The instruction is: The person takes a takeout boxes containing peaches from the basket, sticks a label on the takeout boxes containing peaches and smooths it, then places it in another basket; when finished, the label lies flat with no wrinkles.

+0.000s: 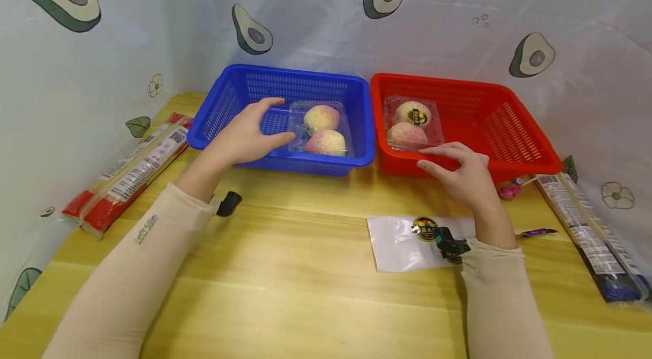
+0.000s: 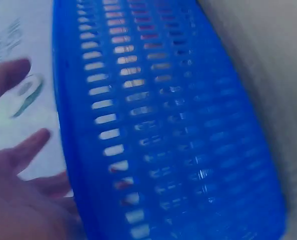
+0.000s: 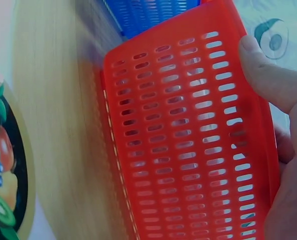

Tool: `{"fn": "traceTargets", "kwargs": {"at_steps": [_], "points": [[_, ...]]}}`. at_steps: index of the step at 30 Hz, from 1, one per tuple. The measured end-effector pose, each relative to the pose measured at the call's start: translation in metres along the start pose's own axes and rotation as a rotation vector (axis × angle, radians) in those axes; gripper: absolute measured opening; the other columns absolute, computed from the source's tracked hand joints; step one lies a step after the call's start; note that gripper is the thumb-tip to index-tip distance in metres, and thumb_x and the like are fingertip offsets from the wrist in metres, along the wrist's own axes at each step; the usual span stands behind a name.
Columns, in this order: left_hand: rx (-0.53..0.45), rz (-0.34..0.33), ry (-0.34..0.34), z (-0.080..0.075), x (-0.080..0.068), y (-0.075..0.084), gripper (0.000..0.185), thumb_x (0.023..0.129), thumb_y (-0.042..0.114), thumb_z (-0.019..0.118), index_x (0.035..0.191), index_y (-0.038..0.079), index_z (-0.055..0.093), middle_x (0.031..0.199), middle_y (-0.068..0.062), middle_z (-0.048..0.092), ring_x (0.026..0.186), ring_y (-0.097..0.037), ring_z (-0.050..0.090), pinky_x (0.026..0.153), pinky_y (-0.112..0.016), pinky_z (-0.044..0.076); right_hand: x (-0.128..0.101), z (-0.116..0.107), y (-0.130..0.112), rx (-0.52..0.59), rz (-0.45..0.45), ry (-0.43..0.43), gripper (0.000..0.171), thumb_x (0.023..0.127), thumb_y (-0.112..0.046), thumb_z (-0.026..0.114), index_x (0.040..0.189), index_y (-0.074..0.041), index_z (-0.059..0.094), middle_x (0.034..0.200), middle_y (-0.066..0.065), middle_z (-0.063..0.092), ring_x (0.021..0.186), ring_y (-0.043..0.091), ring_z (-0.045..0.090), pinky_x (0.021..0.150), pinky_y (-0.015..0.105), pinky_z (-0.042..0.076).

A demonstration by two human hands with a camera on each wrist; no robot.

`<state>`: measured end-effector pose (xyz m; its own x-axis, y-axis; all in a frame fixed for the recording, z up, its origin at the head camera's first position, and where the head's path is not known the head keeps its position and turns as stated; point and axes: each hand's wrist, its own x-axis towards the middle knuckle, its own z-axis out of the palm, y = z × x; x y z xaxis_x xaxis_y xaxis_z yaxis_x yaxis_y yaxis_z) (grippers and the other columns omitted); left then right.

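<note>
A blue basket [image 1: 285,163] holds a clear clamshell [image 1: 322,128] with two pink-yellow fruits. My left hand [image 1: 249,135] reaches over its front left rim with fingers straight, holding nothing. In the left wrist view the slotted blue wall [image 2: 178,135] fills the frame and my spread fingers [image 2: 18,160] show at the left. A red basket [image 1: 509,132] beside it holds another clamshell [image 1: 411,123] with two fruits, one stickered. My right hand [image 1: 460,169] hovers at its front rim, fingers loosely bent. The right wrist view shows the thumb [image 3: 268,75] beside the red wall [image 3: 188,140].
A clear bag with a fruit sticker [image 1: 407,243] lies on the wooden table before the red basket. Long noodle packs [image 1: 129,172] lie at the left, a dark long pack [image 1: 586,229] at the right. An avocado-print cloth [image 1: 458,25] closes off the back and sides.
</note>
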<state>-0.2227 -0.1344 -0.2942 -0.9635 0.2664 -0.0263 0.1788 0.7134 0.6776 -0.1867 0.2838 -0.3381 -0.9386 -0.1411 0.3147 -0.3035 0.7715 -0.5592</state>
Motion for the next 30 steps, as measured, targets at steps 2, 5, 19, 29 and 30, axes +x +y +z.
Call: {"fn": "traceTargets", "kwargs": {"at_steps": [2,5,19,29,30], "points": [[0.008,-0.075,-0.138,0.001,0.020,0.009,0.086,0.094,0.055,0.064,0.162,0.025,0.019,0.164,-0.011,0.020,0.147,-0.037,0.024,0.113,-0.059,0.028,0.000,-0.001,0.001,-0.002,0.005,-0.001,0.031,0.092,-0.028,0.077,0.116,-0.009,0.076,0.113,0.014,0.066,0.108,0.034,0.056,0.088,0.056,0.016],[-0.027,-0.167,-0.283,0.009,0.046,0.016,0.090,0.096,0.055,0.061,0.163,0.025,0.010,0.166,-0.010,0.015,0.146,-0.038,0.027,0.112,-0.058,0.030,-0.003,-0.004,0.003,-0.006,0.015,-0.002,0.031,0.092,-0.028,0.077,0.116,-0.009,0.076,0.113,0.015,0.066,0.108,0.035,0.056,0.089,0.056,0.016],[-0.226,-0.209,-0.313,0.018,0.064,0.029,0.098,0.090,0.037,0.078,0.162,0.035,0.012,0.164,-0.009,0.019,0.138,-0.038,0.038,0.094,-0.056,0.050,0.000,-0.002,0.002,-0.003,-0.008,0.012,0.030,0.091,-0.025,0.078,0.116,-0.010,0.076,0.112,0.015,0.067,0.107,0.034,0.057,0.087,0.055,0.015],[-0.216,-0.170,-0.172,0.022,0.061,0.040,0.094,0.086,0.017,0.078,0.161,0.032,0.024,0.157,-0.015,0.026,0.100,-0.026,0.054,0.075,-0.048,0.057,0.001,-0.001,0.001,0.009,-0.021,0.002,0.030,0.091,-0.025,0.078,0.116,-0.009,0.076,0.111,0.015,0.067,0.106,0.034,0.057,0.087,0.055,0.015],[-0.213,-0.166,-0.157,0.022,0.060,0.040,0.092,0.086,0.017,0.077,0.161,0.031,0.025,0.151,-0.018,0.031,0.092,-0.025,0.053,0.074,-0.048,0.057,0.002,-0.001,0.000,0.009,-0.019,0.002,0.030,0.091,-0.025,0.078,0.116,-0.009,0.076,0.111,0.015,0.067,0.106,0.034,0.057,0.087,0.055,0.015]]}}
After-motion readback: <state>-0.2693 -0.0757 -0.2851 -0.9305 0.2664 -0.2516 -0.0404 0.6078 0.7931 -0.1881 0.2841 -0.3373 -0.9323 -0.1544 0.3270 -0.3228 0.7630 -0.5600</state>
